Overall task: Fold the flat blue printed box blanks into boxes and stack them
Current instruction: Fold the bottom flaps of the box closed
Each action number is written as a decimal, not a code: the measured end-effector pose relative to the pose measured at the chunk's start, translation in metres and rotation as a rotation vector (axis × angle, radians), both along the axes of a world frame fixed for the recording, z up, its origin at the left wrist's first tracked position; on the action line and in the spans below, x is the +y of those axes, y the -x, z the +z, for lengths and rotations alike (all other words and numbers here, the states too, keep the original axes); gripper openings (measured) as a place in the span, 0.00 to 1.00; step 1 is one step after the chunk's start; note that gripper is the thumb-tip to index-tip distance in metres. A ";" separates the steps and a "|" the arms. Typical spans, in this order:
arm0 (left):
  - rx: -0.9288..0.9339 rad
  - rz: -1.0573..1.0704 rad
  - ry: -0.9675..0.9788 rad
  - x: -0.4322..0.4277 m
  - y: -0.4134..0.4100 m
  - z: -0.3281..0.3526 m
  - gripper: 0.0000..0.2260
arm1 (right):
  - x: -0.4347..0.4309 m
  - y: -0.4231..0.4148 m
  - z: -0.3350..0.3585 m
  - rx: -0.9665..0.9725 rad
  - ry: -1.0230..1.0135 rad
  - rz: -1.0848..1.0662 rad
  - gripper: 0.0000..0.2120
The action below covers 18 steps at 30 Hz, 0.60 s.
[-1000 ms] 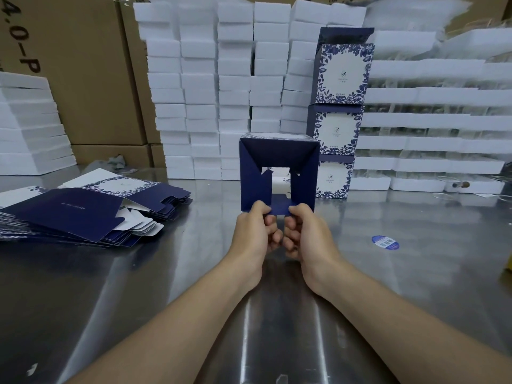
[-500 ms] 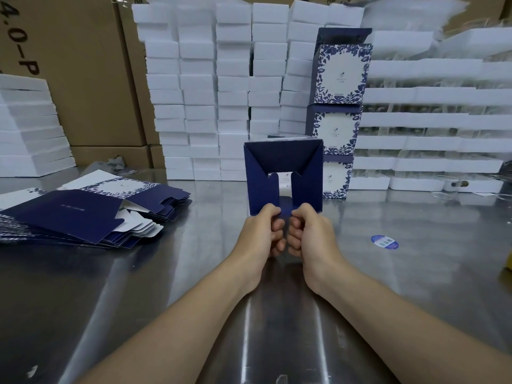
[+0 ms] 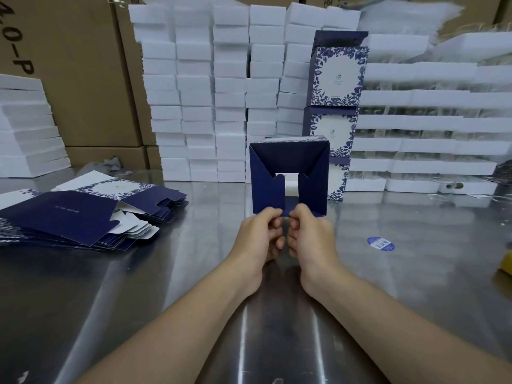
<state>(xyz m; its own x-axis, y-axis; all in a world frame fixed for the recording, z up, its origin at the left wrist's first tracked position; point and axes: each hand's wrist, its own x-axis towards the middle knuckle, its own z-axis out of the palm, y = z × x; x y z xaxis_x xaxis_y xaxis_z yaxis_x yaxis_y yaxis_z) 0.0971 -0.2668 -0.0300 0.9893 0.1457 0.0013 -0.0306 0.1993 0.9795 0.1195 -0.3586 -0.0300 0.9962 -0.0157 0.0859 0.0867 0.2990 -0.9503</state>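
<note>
Blue: one box (image 3: 266,189) in two hands (image 3: 261,234) (image 3: 311,234), three finished boxes (image 3: 338,76) behind.

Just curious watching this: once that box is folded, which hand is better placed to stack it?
Probably the right hand: the stack of finished boxes stands behind and right of the held box, on that hand's side.

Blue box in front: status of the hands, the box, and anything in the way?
Left hand, right hand: both pinch lower flap. Box: half-folded, end not closed. Nothing blocking.
</note>
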 end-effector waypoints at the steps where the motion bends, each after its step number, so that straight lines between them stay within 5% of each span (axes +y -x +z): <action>1: -0.006 0.009 0.004 0.000 0.000 0.000 0.18 | 0.000 -0.001 -0.001 0.003 0.016 -0.009 0.18; 18: 0.012 0.285 -0.007 0.002 -0.008 -0.003 0.12 | -0.005 -0.012 -0.005 0.043 0.109 -0.054 0.14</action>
